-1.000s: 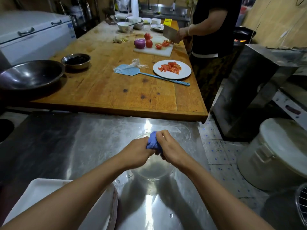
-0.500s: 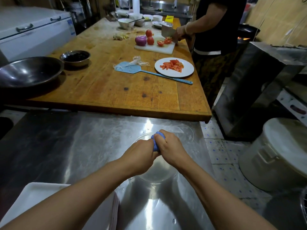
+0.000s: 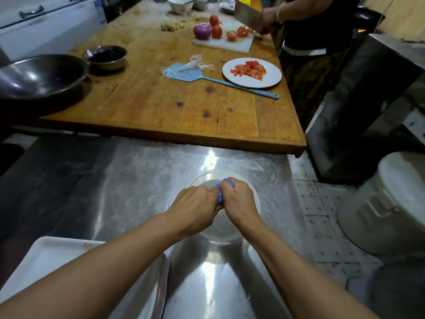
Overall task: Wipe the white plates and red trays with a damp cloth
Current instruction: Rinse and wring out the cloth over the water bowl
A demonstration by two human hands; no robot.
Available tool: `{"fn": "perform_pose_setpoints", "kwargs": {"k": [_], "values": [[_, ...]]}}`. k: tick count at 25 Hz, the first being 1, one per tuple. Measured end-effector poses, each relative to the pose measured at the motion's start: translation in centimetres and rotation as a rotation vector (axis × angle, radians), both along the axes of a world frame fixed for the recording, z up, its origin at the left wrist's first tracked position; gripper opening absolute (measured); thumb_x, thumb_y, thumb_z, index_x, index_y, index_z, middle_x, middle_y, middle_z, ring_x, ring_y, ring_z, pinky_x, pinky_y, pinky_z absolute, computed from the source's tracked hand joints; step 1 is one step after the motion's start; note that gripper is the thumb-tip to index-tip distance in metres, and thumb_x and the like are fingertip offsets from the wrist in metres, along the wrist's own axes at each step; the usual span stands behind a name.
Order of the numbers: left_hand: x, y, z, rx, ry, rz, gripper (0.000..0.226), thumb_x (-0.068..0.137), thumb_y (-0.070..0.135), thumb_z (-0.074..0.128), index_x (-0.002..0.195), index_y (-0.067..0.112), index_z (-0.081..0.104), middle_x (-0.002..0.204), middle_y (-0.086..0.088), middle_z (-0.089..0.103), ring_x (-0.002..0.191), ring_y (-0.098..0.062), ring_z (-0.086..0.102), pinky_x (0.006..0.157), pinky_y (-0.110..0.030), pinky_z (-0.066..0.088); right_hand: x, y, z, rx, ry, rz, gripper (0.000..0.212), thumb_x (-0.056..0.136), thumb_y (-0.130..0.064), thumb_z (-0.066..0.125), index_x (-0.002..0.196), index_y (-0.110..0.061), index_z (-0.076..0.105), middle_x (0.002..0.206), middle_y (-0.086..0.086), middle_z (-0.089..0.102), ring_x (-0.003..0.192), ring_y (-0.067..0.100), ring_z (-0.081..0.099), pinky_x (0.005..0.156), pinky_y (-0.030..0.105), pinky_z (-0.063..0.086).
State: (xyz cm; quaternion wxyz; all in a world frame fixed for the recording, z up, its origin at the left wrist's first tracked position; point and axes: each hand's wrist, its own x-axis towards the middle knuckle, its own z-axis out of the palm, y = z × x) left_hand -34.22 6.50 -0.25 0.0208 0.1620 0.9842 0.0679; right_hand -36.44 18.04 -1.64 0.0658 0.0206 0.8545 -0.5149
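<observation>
The fingers of the left hand (image 3: 195,206) and the right hand (image 3: 239,201) are clenched around a blue cloth (image 3: 221,192), gripping it between them directly above a clear bowl (image 3: 253,199) on the steel counter (image 3: 115,180). Nearer than the bowl and to its left, a stack of white trays (image 3: 55,256) lies at the counter's near edge, partly under the left forearm. Beyond the bowl stands a wooden table (image 3: 161,107). On it, past the bowl, lie a blue fly swatter (image 3: 184,73) and a white plate (image 3: 271,77) of chopped tomato. Farther still sits a white cutting board (image 3: 220,42), where another person holds a cleaver (image 3: 247,13).
</observation>
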Motion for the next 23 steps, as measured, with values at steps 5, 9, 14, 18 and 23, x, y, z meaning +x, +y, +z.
{"fn": "perform_pose_setpoints", "kwargs": {"k": [5, 9, 14, 18, 23], "values": [[-0.3, -0.6, 0.9, 0.307, -0.196, 0.099, 0.023, 0.092, 0.034, 0.051, 0.104, 0.015, 0.045, 0.100, -0.008, 0.064, 0.088, -0.027, 0.058, 0.065, -0.031, 0.038, 0.1, 0.0, 1.2, -0.219, -0.216, 0.041, 0.022, 0.091, -0.029, 0.039, 0.093, -0.020, 0.058, 0.084, 0.002, 0.061, 0.070, 0.017, 0.055, 0.056, 0.030, 0.046], [-0.4, -0.9, 2.3, 0.683, -0.450, 0.266, 0.014, 0.091, 0.032, 0.052, 0.093, 0.020, 0.047, 0.082, 0.005, 0.057, 0.065, -0.007, 0.054, 0.054, -0.020, 0.037, 0.5, 0.8, 2.6, -0.290, -0.216, 0.092, 0.026, 0.099, -0.022, 0.036, 0.109, -0.018, 0.059, 0.093, 0.009, 0.065, 0.070, 0.015, 0.057, 0.052, 0.022, 0.045], [-0.3, -1.2, 3.8, 1.162, -0.759, 0.486, 0.019, 0.101, 0.027, 0.038, 0.090, 0.017, 0.050, 0.079, -0.003, 0.072, 0.062, -0.015, 0.069, 0.046, -0.020, 0.048, 1.6, 1.4, 3.5, -0.370, -0.203, 0.153, 0.022, 0.100, -0.016, 0.040, 0.110, -0.015, 0.060, 0.111, 0.015, 0.064, 0.103, 0.026, 0.063, 0.090, 0.036, 0.052], [0.0, -1.3, 4.3, 1.139, -0.604, 0.633, 0.017, 0.100, 0.015, 0.040, 0.085, 0.013, 0.046, 0.089, -0.018, 0.070, 0.068, -0.025, 0.071, 0.049, -0.022, 0.051, 1.9, 1.7, 4.2, -0.206, -0.164, 0.162, 0.015, 0.095, -0.013, 0.049, 0.103, -0.020, 0.059, 0.113, 0.007, 0.059, 0.102, 0.021, 0.062, 0.089, 0.038, 0.054], [0.4, -0.2, 5.3, 1.300, -0.549, 0.837, 0.019, 0.094, -0.006, 0.037, 0.084, 0.008, 0.045, 0.098, -0.020, 0.061, 0.065, -0.028, 0.068, 0.042, -0.022, 0.051, 1.7, 1.6, 4.9, -0.227, -0.074, -0.017, 0.019, 0.091, -0.006, 0.053, 0.081, -0.020, 0.060, 0.101, 0.006, 0.065, 0.090, 0.023, 0.067, 0.080, 0.041, 0.058]]}}
